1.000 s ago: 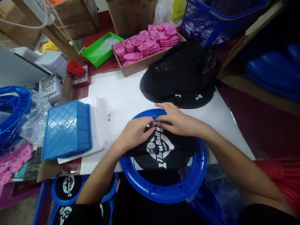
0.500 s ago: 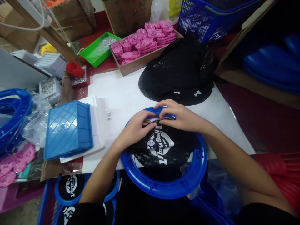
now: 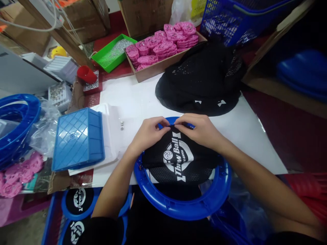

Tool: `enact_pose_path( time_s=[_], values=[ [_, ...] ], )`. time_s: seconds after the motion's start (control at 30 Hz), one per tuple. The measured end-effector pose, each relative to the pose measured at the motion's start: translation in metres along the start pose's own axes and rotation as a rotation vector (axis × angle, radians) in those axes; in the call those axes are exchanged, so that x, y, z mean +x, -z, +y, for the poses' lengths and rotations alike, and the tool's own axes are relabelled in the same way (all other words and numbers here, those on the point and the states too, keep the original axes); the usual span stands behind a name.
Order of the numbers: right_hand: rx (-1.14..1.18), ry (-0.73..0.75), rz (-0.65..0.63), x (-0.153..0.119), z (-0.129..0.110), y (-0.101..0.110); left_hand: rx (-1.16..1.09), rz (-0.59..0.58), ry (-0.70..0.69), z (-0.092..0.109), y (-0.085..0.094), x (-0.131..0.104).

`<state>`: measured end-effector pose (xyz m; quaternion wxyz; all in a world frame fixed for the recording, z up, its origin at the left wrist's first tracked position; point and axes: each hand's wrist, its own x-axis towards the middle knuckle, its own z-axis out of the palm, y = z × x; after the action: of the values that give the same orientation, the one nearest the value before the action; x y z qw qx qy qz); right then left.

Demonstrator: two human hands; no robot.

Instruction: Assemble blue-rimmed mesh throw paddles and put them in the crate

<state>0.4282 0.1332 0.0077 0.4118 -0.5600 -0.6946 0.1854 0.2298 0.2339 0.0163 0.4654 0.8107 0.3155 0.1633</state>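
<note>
A blue plastic ring (image 3: 184, 208) lies at the near edge of the table in front of me. Across its far part is a black mesh cloth (image 3: 157, 158) with white "Throw Ball" print, while the near part of the opening is uncovered. My left hand (image 3: 150, 132) pinches the cloth's far edge at the ring's far rim. Close beside it, my right hand (image 3: 198, 127) pinches the same edge between thumb and fingers. The fingertips almost meet there. A pile of black mesh cloths (image 3: 201, 81) lies beyond the ring.
An upturned blue bin (image 3: 78, 139) stands left, with small metal pieces (image 3: 122, 125) beside it. Behind are a green tray (image 3: 112, 52) and a carton of pink pieces (image 3: 158, 64). Finished-looking printed discs (image 3: 78, 202) lie low left. A blue basket (image 3: 230, 22) stands at the back.
My hands have come down onto the cloth's far edge, pulling it up toward the far rim. The cloth is flatter and its print shows more fully. The view has shifted slightly.
</note>
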Motion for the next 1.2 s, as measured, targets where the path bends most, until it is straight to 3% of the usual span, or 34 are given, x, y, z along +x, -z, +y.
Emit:
enact_pose_path(
  time_s=[0.37, 1.2],
  values=[
    [-0.15, 0.139, 0.046, -0.003, 0.01, -0.009, -0.042, 0.066, 0.0, -0.013, -0.01, 0.002],
    [-0.202, 0.106, 0.02, -0.003, 0.011, -0.012, 0.082, 0.068, -0.124, -0.015, -0.009, 0.006]
  ],
)
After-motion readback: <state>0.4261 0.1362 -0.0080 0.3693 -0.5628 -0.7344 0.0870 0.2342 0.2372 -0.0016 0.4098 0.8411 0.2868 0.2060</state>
